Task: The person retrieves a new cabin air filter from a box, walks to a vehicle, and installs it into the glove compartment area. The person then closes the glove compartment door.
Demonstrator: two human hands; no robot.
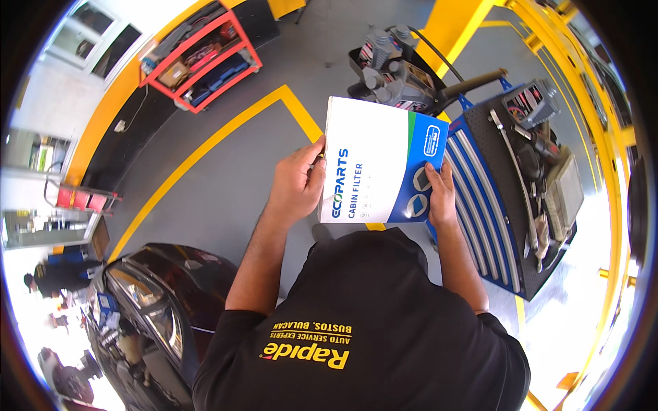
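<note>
Held up in front of my chest is a flat white, blue and green cardboard filter box point(373, 137), its printed face turned up toward me. My left hand point(296, 179) grips its left edge, thumb near the side and fingers curled behind. At the opposite edge, my right hand point(441, 194) has its thumb on the blue part, while the other fingers are largely hidden around the side and underneath. The box looks closed, though its far end is not fully visible.
To the right stands a blue tool cabinet point(480, 205) with tools and a pleated filter point(565, 198) on its dark top. Grey oil bottles point(404, 79) cluster ahead. A red tool cart point(205, 58) is at far left; a dark car point(171, 288) with its engine bay exposed sits lower left.
</note>
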